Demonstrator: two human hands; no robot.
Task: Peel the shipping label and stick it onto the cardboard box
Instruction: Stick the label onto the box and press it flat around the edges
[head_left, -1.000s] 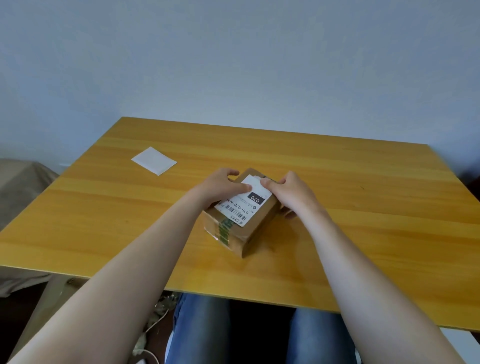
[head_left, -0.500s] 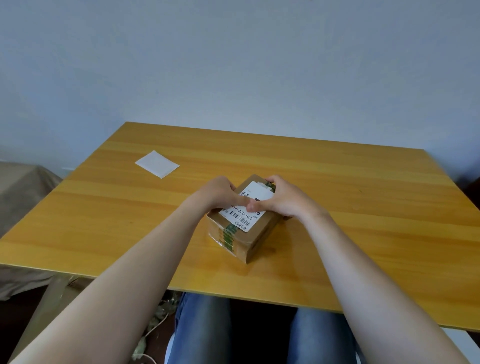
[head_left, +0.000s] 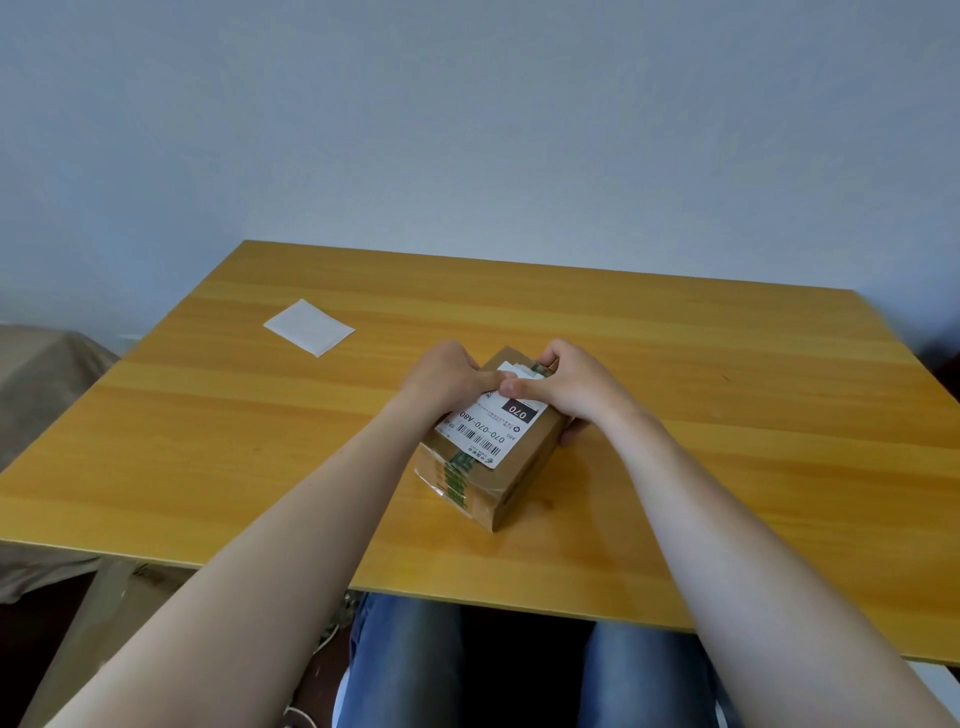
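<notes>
A small brown cardboard box (head_left: 524, 467) with green-printed tape stands on the wooden table (head_left: 675, 467), just in front of me. A white shipping label (head_left: 485, 431) with barcodes and a black "070" patch lies flat on its top face. My left hand (head_left: 447, 376) rests on the box's far left edge with its thumb on the label. My right hand (head_left: 571, 384) wraps the far right side, thumb pressing the label's upper part. The two thumbs almost meet.
A white square of backing paper (head_left: 309, 327) lies flat on the table at the far left. A beige covered object (head_left: 36, 384) stands left of the table. My jeans-clad legs (head_left: 410, 665) show below the near edge.
Both thumbs have slid along the label's top toward each other and now sit a little further back. The box has stayed in place; the view shifted slightly.
</notes>
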